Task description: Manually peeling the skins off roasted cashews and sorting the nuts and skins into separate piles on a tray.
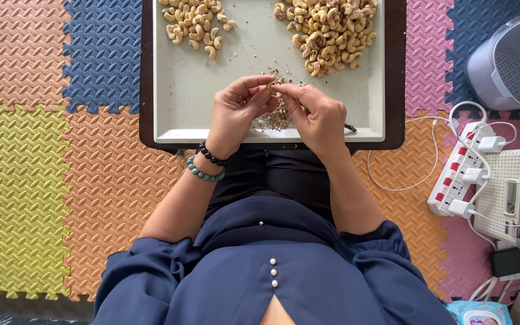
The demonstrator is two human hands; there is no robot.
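Over a pale tray (182, 90) with a dark rim, the left hand (234, 114) and right hand (317, 117) meet fingertip to fingertip, pinching one small cashew (270, 88) between them. Below the fingers, near the tray's near edge, lies a heap of brown skins (274, 118). A small pile of pale peeled cashews (197, 24) sits at the far left corner, a larger pile of darker unpeeled cashews (327, 33) at the far right. The tray rests on a floor of coloured foam mats (43, 180). Two bead bracelets (207, 165) circle the left wrist.

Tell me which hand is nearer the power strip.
Right. The right hand works over the tray's middle, on the power strip's side; the left hand sits just beyond it, farther away.
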